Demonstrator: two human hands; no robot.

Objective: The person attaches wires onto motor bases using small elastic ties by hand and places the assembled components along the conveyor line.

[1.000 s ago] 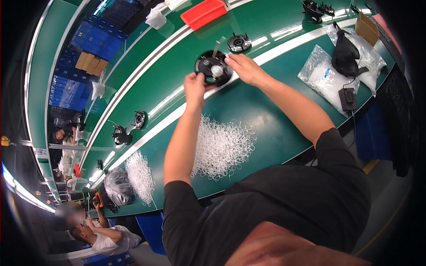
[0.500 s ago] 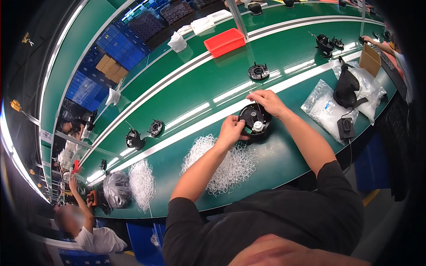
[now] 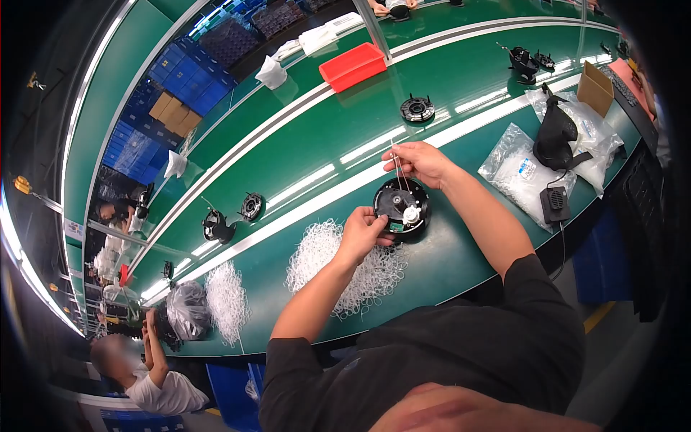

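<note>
A round black housing [image 3: 394,204] with a white round part [image 3: 411,215] inside is held near the bench's inner edge. My left hand [image 3: 363,230] grips its left rim, thumb on top. Above the housing, my right hand [image 3: 417,162] pinches thin wires [image 3: 400,173] that rise from inside it. A heap of white looped ties [image 3: 338,270] lies below and left of my left hand. Beyond my right hand, a black ring-shaped part [image 3: 417,109] rests on the green belt.
Bags of white ties [image 3: 520,173], a black fan-like device [image 3: 556,204] and a cardboard box [image 3: 595,88] are at right. A red tray [image 3: 353,67] stands beyond the belt. More black housings [image 3: 216,226] sit at left. A co-worker [image 3: 155,374] is at lower left.
The housing came from over the belt edge to the bench side. My right hand moved from its rim to the wires, which now stretch upward. The view has shifted.
</note>
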